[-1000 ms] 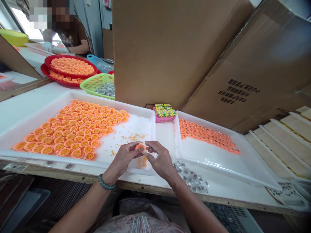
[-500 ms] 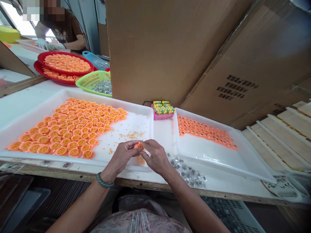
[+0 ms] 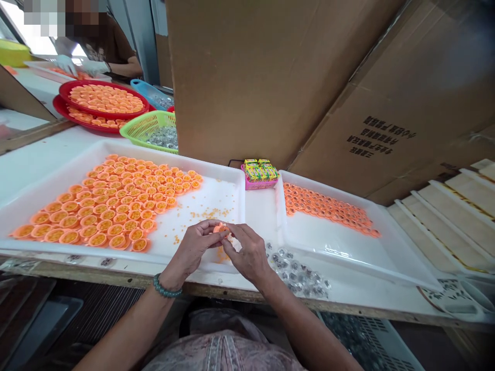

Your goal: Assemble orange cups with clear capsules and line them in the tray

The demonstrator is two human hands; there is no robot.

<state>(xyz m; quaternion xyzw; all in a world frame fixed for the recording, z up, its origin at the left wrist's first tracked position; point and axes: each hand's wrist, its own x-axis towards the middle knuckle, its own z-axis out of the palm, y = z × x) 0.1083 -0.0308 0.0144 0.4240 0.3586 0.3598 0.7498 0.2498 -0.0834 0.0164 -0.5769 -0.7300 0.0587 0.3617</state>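
Observation:
Between my two hands, over the near right corner of the left white tray [image 3: 243, 206], is a small orange plastic cup piece [image 3: 221, 230]. My left hand [image 3: 196, 245] pinches it from the left, thumb and fingers closed. My right hand [image 3: 247, 250] grips its right side with thumb and fingertips. Many similar orange cups [image 3: 116, 206] holding yellow bits fill the tray's left part. Loose yellow bits [image 3: 209, 214] lie scattered on its floor. Beside my right wrist lies a pile of clear domed pieces [image 3: 297, 273].
The right white tray [image 3: 348, 263] holds rows of orange pieces with dark centres [image 3: 328, 208]. A pink basket [image 3: 261, 184] of small yellow boxes stands between the trays. Cardboard [image 3: 251, 77] walls the back. Red trays [image 3: 64, 95], a green basket [image 3: 135, 126] and a gloved co-worker [image 3: 112, 46] are back left.
The orange piece has turned slightly between my fingers, and my right hand has shifted a little. The co-worker's gloved hands have moved apart over their tray.

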